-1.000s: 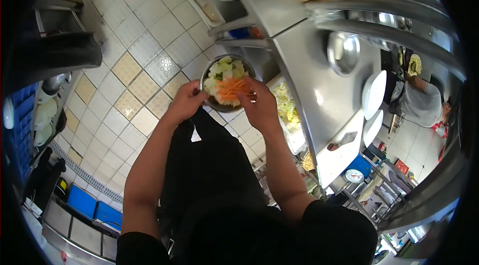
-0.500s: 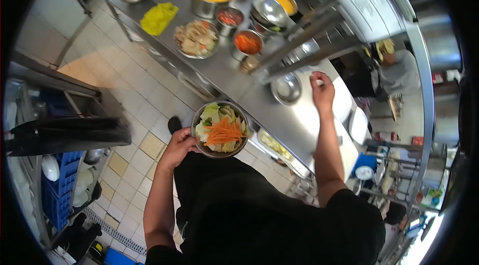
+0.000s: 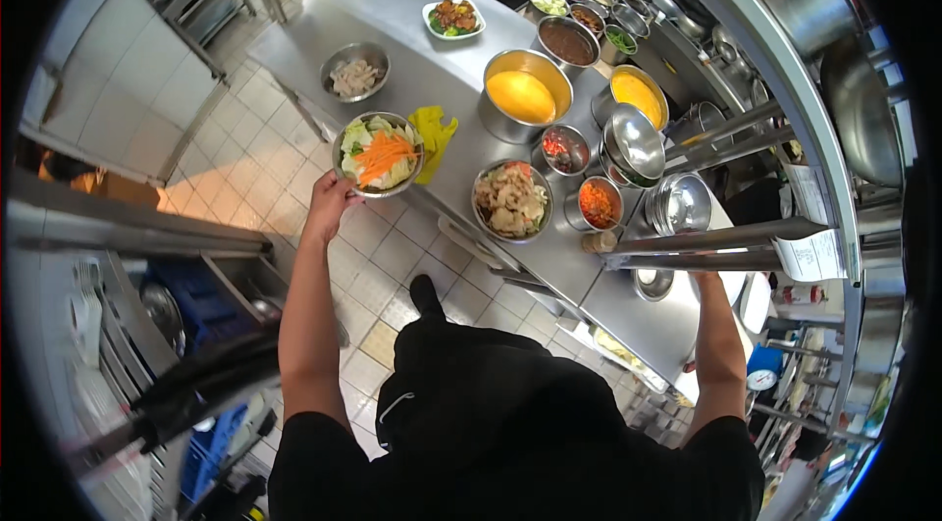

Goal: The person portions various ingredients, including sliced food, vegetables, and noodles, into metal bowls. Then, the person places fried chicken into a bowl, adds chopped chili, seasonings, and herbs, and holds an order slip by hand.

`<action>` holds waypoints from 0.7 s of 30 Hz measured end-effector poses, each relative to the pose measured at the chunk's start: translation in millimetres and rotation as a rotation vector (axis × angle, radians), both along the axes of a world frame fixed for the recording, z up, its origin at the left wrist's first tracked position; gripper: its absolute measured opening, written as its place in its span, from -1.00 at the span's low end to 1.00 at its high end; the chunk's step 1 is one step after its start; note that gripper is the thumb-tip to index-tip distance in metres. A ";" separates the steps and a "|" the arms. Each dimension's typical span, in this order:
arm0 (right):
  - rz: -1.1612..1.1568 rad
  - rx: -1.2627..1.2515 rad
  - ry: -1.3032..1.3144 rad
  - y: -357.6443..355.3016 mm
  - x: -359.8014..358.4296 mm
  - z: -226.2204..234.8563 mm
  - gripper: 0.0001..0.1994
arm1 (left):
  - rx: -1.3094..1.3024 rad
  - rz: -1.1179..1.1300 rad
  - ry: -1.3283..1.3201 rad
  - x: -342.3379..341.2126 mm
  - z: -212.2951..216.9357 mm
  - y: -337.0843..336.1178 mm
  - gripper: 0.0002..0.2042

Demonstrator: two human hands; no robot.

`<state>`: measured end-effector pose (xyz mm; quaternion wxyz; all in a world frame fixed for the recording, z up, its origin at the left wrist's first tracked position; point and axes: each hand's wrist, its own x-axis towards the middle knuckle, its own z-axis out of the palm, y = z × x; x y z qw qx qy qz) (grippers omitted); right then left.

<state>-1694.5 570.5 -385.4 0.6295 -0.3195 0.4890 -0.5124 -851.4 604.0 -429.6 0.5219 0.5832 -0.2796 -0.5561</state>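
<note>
My left hand [image 3: 332,203] grips the near rim of a steel bowl [image 3: 396,190], thumb and fingers closed on it. Inside lie pale cabbage pieces topped with orange carrot strips [image 3: 385,160]. The bowl is beside the table's left edge, partly in front of a crumpled yellow cloth [image 3: 432,140]. Far to the right, my right hand [image 3: 706,275] is mostly hidden behind steel bars, so its fingers do not show. Nearest to it is a small steel bowl [image 3: 652,291], partly covered by the bars.
On the steel table [image 3: 368,6] stand a bowl of pale pieces [image 3: 357,76], a white dish of food [image 3: 453,21], a pot of yellow liquid [image 3: 522,97] and a heaped bowl [image 3: 512,202]. Steel bars [image 3: 731,238] cross the right side. Shelving [image 3: 196,295] stands at left.
I have moved along the table toward its far left end, carrying the bowl of vegetables forward and left. My right hand, visible above the table before, is now mostly behind the bars.
</note>
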 end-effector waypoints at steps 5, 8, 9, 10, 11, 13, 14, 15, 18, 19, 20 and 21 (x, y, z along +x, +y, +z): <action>-0.033 -0.270 0.743 4.1 9.1 -0.2 -0.77 | 0.029 0.002 0.151 23.8 -24.2 -109.0 -0.81; -0.163 -0.399 1.793 -3.9 87.1 29.3 -0.78 | 0.054 0.045 0.120 44.5 -25.1 -119.6 -0.79; -0.254 -0.409 1.709 11.7 69.0 27.0 -0.75 | 0.041 0.007 0.121 39.5 -25.3 -139.7 -0.79; -0.339 -0.422 1.622 31.1 47.4 17.5 -0.72 | 0.031 0.008 0.141 33.7 -31.0 -160.2 -0.84; -0.446 -0.465 1.486 37.8 61.1 16.2 -0.71 | 0.028 0.051 0.138 41.5 -34.2 -163.9 -0.88; -0.594 -0.503 1.177 70.0 72.8 23.9 -0.71 | 0.018 0.052 0.126 46.7 -39.1 -181.2 -0.88; -0.629 -0.507 1.000 88.1 74.2 26.6 -0.71 | 0.009 0.054 0.132 46.0 -39.7 -193.6 -0.88; -0.690 -0.353 1.068 100.8 92.1 37.6 -0.73 | 0.001 0.076 0.128 57.2 -40.3 -192.0 -0.86; -0.906 -0.307 1.079 170.0 104.3 58.5 -0.74 | -0.026 0.139 0.142 53.1 -41.2 -217.0 -0.75; -0.924 -0.285 1.039 190.2 109.0 63.2 -0.76 | -0.027 0.146 0.132 56.7 -40.3 -221.9 -0.75; -0.942 -0.261 1.004 212.7 110.5 67.5 -0.79 | -0.015 0.154 0.141 59.8 -40.3 -222.8 -0.71; -0.977 -0.236 1.016 236.6 110.5 68.7 -0.78 | 0.002 0.148 0.156 56.1 -43.7 -220.8 -0.68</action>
